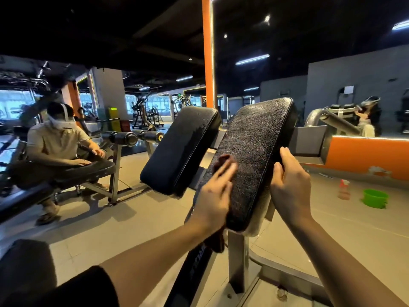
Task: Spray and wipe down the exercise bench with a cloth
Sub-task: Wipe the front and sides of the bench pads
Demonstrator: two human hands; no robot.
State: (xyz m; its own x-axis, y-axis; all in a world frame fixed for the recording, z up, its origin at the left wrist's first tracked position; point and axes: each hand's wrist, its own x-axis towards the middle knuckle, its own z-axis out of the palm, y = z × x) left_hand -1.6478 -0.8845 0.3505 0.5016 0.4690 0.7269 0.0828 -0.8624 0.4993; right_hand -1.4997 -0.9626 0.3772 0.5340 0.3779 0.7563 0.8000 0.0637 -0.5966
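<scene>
Wiping of the cracked black leather bench pad, steadied for pressure.
Our left hand presses a dark brown cloth flat-fingered near its left edge; our right hand grips the right edge.

We see a gym hall under a dark ceiling lit by long strip lights; pale floor tiles run throughout; an orange pillar edges a wall mirror, above an orange lower wall; bright windows line the far left; weight machines stand in the distance; a seated person occupies another bench at left; a green bucket sits on the floor at right.
</scene>
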